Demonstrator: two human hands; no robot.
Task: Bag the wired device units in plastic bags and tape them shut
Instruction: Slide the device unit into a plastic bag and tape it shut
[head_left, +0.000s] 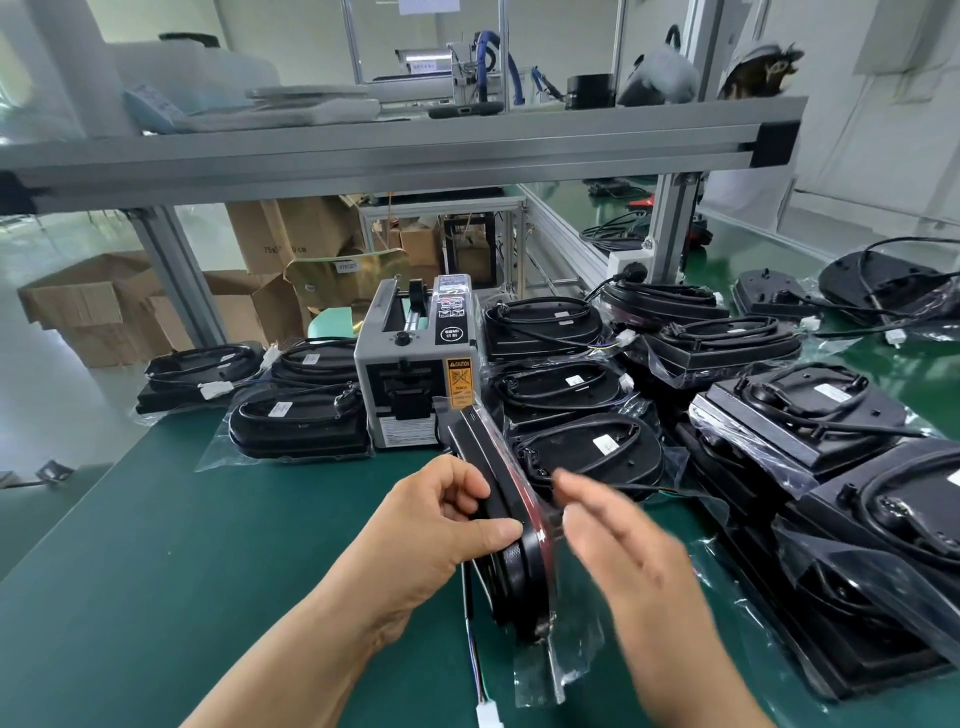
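Fingers of left hand (434, 535) grip edge-up device unit (522, 577); right hand (621, 545) beside it, fingers straight.

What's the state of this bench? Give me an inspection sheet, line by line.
Surface: green bench mat, carrying all the work.
Job's things: device unit held on edge, clear plastic bag around its near end; bagged units stacked either side of the tape dispenser.
Clutter: nothing seen.
Hands: left hand grips the unit's edge; right hand blurred, fingers straight, beside the unit.
Cables: the held unit's wire ends in a white connector near the bench edge.
Surroundings: aluminium frame shelf overhead; cardboard boxes on the floor behind.
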